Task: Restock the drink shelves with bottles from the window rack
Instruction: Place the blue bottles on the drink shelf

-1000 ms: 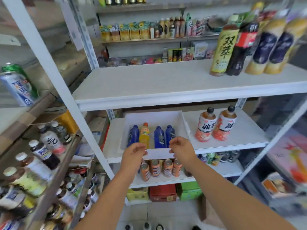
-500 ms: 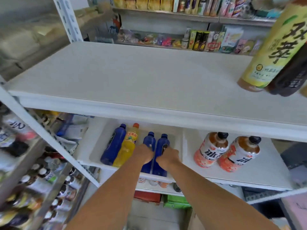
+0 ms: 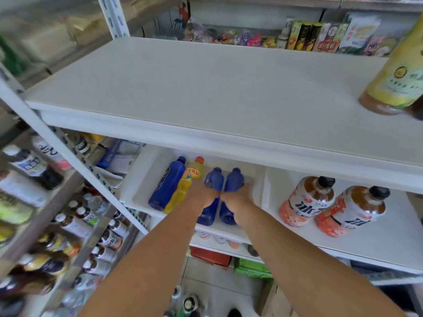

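A white tray (image 3: 137, 191) sits on the middle shelf (image 3: 377, 243) and holds three blue bottles and one yellow bottle (image 3: 183, 186). My left hand (image 3: 201, 195) is wrapped around the middle blue bottle (image 3: 214, 180). Beside it, my right hand (image 3: 238, 200) grips the right blue bottle (image 3: 234, 181). Both bottles stand in the tray. The left blue bottle (image 3: 167, 184) leans against the yellow one, untouched.
Two orange-labelled tea bottles (image 3: 304, 202) stand right of the tray. The wide top shelf (image 3: 206, 88) overhangs the tray, with a yellow-green bottle (image 3: 396, 83) at its right end. A rack of bottles (image 3: 45, 225) fills the left side. Boxes and small bottles sit on lower shelves.
My hands left the tray's front rim and reached into the tray, closing on the two right blue bottles. My head moved closer and lower toward the shelf.
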The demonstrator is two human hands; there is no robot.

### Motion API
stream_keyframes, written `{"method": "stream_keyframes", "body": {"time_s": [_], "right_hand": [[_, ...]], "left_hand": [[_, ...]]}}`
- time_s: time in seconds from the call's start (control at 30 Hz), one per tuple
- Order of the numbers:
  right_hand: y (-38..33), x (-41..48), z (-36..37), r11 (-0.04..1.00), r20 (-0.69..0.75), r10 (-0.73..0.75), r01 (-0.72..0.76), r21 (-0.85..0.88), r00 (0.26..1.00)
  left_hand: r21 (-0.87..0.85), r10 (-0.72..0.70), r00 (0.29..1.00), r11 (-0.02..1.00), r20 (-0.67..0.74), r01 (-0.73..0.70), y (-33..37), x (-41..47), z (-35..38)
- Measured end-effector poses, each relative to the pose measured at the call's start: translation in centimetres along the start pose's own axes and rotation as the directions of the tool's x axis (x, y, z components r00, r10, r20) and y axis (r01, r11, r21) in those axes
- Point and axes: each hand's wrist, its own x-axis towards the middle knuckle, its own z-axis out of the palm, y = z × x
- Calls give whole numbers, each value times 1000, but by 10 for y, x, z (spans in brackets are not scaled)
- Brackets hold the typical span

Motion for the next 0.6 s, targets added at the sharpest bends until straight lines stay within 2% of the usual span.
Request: {"method": "stream_keyframes", "body": {"time_s": [0.03,0.07,0.13,0.17,0.2,0.27,0.33,0.4,0.5,0.6], "right_hand": [[-6,-5,-4,992,-12,-35,36,120,999],[-11,-11,-7,971,-22,-75,78,226,997],[-20,-29,-12,905,43,-148,118,409,988],[-23,-41,-13,859,123,-164,80,506,979],[-24,-53,-13,815,207,-185,32,579,961],[-25,-80,-11,740,335,-249,-45,671,909],[-18,-107,-3,670,423,-305,-124,732,853],[-9,-134,11,624,490,-345,-195,757,800],[8,-175,47,707,572,-337,-201,679,748],[25,-223,96,829,661,-312,-144,540,683]], "left_hand": [[-192,-38,999,981,7,38,1,-1,-8],[-392,-71,997,917,32,78,0,-2,-17],[-713,-91,982,677,163,181,-2,-18,-37],[-799,-54,973,561,226,217,-6,-27,-46],[-848,-14,964,471,267,242,-12,-37,-55],[-901,88,953,362,291,241,-30,-60,-72],[-948,155,956,238,251,211,-56,-83,-83],[-968,167,961,161,220,194,-90,-111,-89],[-983,124,978,97,170,159,-149,-159,-96],[-995,33,994,-22,100,101,-214,-208,-108]]}}
